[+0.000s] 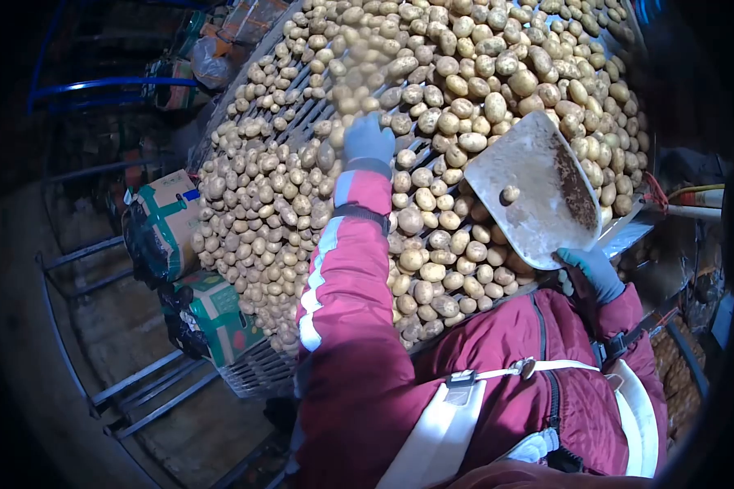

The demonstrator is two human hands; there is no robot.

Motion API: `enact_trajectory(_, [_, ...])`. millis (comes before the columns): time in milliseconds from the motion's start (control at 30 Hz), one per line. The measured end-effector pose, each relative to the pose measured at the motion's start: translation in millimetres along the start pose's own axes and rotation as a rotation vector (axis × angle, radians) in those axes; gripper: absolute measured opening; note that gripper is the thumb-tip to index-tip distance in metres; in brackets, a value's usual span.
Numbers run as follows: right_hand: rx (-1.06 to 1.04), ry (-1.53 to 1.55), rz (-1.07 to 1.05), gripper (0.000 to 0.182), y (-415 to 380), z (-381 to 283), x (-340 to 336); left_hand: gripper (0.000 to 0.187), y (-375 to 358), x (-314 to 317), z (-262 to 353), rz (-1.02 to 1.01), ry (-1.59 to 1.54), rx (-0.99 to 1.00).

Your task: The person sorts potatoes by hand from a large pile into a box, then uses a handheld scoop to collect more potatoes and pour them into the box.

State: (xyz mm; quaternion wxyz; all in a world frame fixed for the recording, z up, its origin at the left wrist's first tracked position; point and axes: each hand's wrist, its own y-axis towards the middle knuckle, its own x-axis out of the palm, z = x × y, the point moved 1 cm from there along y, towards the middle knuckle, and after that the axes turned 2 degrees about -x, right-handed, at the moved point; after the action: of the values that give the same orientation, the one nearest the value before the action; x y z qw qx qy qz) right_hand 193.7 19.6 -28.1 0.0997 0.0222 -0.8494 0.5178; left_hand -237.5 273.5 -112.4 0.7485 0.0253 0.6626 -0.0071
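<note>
My left hand [369,143], in a grey-blue glove, reaches forward onto a wide heap of potatoes [412,220]. Its back faces me and its fingers are bent down out of sight, so whether they grip a potato is not visible. At the right, my right hand [594,273], in a teal and grey glove, grips the near end of a pale scoop [530,196]. This scoop is tilted over the potatoes, with brown dirt along its right side and one small potato [510,194] inside.
Dark slats [302,114] show between the potatoes. Lower left stand a green and brown carton [165,224], another green carton [212,318] and metal rails [147,379]. A plastic crate [261,367] sits below the potatoes' left edge. Pipes [689,202] run at the right.
</note>
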Motion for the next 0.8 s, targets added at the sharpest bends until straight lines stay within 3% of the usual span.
enact_trajectory(67, [-0.262, 0.149, -0.008, 0.029, 10, 10, 4, 0.039, 11, 7, -5, -0.05, -0.003, -0.013])
enact_trajectory(200, [-0.183, 0.169, -0.024, 0.032, 6, -2, 14, 0.045, 27, 3, -2, -0.133, 0.044, 0.168])
enact_trajectory(300, [-0.214, 0.164, 0.034, 0.033, -1, -17, 22, 0.046, 30, 2, 4, -0.142, 0.08, 0.108])
enact_trajectory(367, [-0.055, 0.076, -0.02, 0.035, -4, -20, 16, 0.044, 27, 2, 8, -0.097, 0.033, 0.077])
enact_trajectory(467, [-0.09, 0.081, -0.014, 0.036, 0, -18, 17, 0.04, 22, -13, 19, -0.058, 0.028, 0.076])
enact_trajectory(533, [-0.031, 0.088, -0.01, 0.037, -3, -18, 15, 0.039, 26, -23, 18, -0.198, -0.193, -0.193])
enact_trajectory(567, [0.027, 0.099, -0.008, 0.037, -5, -19, 15, 0.039, 25, -27, 22, -0.197, -0.194, -0.193])
enact_trajectory(633, [0.016, 0.086, -0.01, 0.038, -10, -28, 24, 0.049, 9, -40, 30, -0.305, -1.126, -0.454])
enact_trajectory(667, [0.0, 0.072, -0.011, 0.039, -11, -31, 27, 0.049, -4, -51, 41, -0.301, -1.124, -0.462])
enact_trajectory(733, [-0.009, 0.062, -0.055, 0.041, -8, -30, 26, 0.055, -28, -104, 89, -0.399, -1.102, 0.078])
enact_trajectory(800, [-0.027, 0.059, -0.098, 0.044, -3, -26, 26, 0.056, -32, -102, 73, -0.289, -1.047, 0.076])
